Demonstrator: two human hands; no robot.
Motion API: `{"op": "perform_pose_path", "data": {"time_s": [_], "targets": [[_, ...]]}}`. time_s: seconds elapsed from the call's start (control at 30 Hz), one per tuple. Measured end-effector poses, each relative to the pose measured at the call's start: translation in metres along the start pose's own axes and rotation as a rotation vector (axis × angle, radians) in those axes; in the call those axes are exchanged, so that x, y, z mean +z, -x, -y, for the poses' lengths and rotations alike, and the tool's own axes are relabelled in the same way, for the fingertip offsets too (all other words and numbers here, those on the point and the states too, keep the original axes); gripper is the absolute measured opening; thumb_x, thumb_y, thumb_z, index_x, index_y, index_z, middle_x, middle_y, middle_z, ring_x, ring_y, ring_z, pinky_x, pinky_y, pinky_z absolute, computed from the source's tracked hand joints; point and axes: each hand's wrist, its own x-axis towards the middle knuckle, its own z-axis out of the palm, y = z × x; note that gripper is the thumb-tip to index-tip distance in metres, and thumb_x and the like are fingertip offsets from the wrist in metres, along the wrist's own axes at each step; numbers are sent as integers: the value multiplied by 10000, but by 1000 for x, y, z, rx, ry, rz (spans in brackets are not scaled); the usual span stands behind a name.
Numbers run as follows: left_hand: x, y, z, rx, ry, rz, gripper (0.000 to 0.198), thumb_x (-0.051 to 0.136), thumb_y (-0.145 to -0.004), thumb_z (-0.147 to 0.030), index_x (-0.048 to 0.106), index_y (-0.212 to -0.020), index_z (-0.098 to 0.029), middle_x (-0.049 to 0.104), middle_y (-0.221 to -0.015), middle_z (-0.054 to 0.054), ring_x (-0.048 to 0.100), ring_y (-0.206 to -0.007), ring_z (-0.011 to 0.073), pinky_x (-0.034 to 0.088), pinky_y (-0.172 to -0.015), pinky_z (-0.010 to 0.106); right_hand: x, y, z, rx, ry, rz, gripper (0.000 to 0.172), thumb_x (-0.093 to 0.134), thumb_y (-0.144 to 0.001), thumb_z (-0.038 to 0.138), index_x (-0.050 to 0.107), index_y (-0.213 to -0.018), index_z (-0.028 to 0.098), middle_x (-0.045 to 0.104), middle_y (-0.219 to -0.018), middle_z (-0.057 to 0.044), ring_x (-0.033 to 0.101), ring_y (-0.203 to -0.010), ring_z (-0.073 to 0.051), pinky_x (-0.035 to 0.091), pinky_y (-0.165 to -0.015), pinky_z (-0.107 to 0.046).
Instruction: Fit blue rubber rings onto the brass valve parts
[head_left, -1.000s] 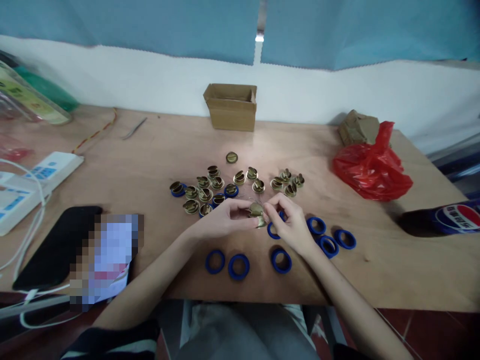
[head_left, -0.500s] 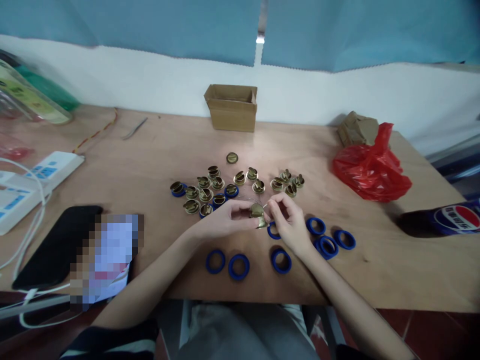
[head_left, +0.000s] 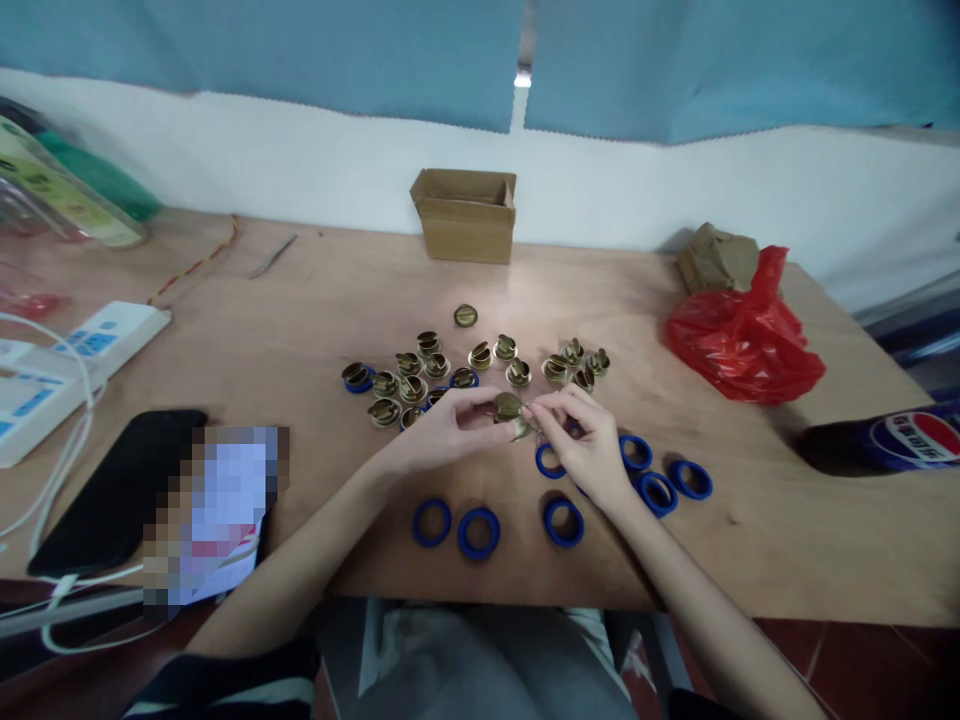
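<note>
My left hand (head_left: 450, 428) is closed round the edge of a brass-coloured metal part (head_left: 508, 407), a round piece with a domed flap, held above the table. At its right side, the fingertips of my right hand (head_left: 589, 435) pinch a thin wire (head_left: 535, 436), whose far end I cannot make out. Several similar brass-coloured parts (head_left: 412, 389) with raised flaps stand on the table beyond my hands, some seated in blue rings. Loose blue rings (head_left: 478, 533) lie in front of and beside my hands; one blue ring (head_left: 551, 460) is just below my right hand.
An open cardboard box (head_left: 469, 232) stands against the wall. To the right are a red plastic bag (head_left: 742, 340), a crumpled brown package (head_left: 716, 258) and a cola bottle (head_left: 877, 443) on its side. Leftward lie a phone (head_left: 120, 490), a power strip (head_left: 120, 335) and white cables.
The held metal part has shifted slightly up and left and turned a little. My right fingers have come in lower against its side, and the thin wire shows less.
</note>
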Motion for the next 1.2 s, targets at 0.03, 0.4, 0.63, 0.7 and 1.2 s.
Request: {"op": "perform_pose_path", "data": {"time_s": [0.03, 0.4, 0.63, 0.7, 1.2], "targets": [[1, -1, 0, 16, 17, -29, 241, 779, -857, -331, 747, -1037, -174, 747, -1056, 66, 679, -1029, 217, 503, -958, 336, -1, -1, 0, 37, -37, -51, 157, 692, -921, 321, 748, -798, 243, 501, -643, 28, 467, -610, -150, 388, -593, -306], [1, -4, 23, -17, 148, -208, 385, 817, -824, -472, 688, -1037, -178, 705, -971, 32, 633, -884, 154, 484, -838, 269, -4, 0, -2, 338, -592, 2, 345, 710, -915, 512, 642, -736, 225, 493, -500, 71, 352, -397, -79, 239, -435, -253], [-1, -5, 25, 44, 232, -71, 347, 825, -838, -294, 662, -1133, -210, 710, -1075, 40, 660, -982, 160, 496, -909, 286, -4, -1, 2, 493, -878, 167, 287, 815, -816, 438, 653, -759, 208, 477, -524, 79, 382, -422, -69, 266, -424, -217], [0, -5, 26, 94, 185, -72, 349, 825, -832, -255, 670, -1142, -212, 699, -1115, 46, 658, -1026, 168, 504, -936, 294, -5, -3, 2, 521, -945, 195, 291, 810, -812, 408, 628, -726, 198, 447, -515, 83, 363, -419, -63, 256, -425, -213], [13, -3, 30, 311, -174, -129, 415, 762, -878, -211, 631, -1271, -223, 705, -1126, 69, 691, -1040, 192, 578, -903, 309, 3, 0, -1, 562, -1032, 231, 330, 793, -806, 374, 560, -662, 191, 478, -554, 58, 480, -497, -92, 365, -494, -218]]}}
